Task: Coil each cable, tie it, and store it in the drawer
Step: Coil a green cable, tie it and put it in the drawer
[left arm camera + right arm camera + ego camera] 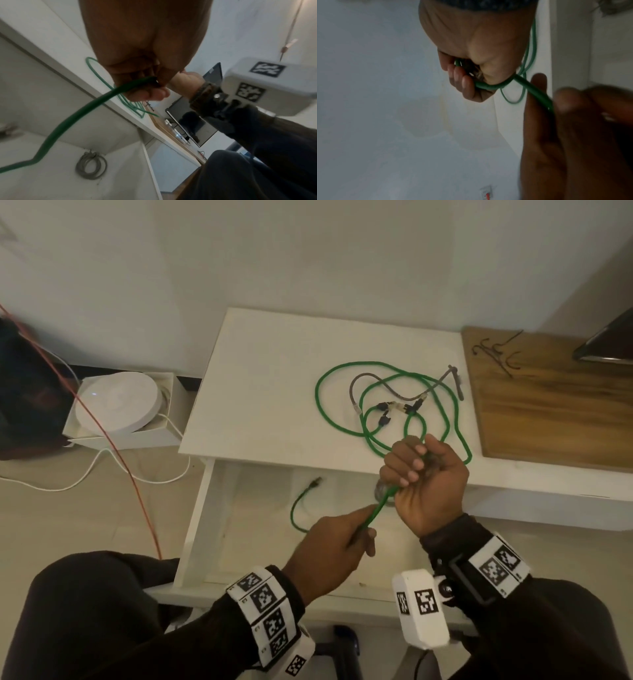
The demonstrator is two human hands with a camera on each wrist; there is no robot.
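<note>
Coiling the green cable (342,368) above the open drawer (205,508). The right hand (424,474) is fisted round the cable, fingers curled tight on it; the left hand (329,546) pinches the same cable lower down between thumb and fingers, with a short taut stretch between the two. Most of the cable lies in loose loops on the white table (267,378), tangled over a grey cable (383,386); its free end with the plug (315,482) hangs down into the drawer. A grey coil (91,167), already tied, lies on the drawer floor.

To coil well, the right hand should act as the fixed anchor while the left feeds even loops into it, judged best done by drawing slowly so the green loops slide off the grey cable rather than drag it along. Each loop wants the same size and no twist, and the dangling plug end should be gathered in first.
</note>
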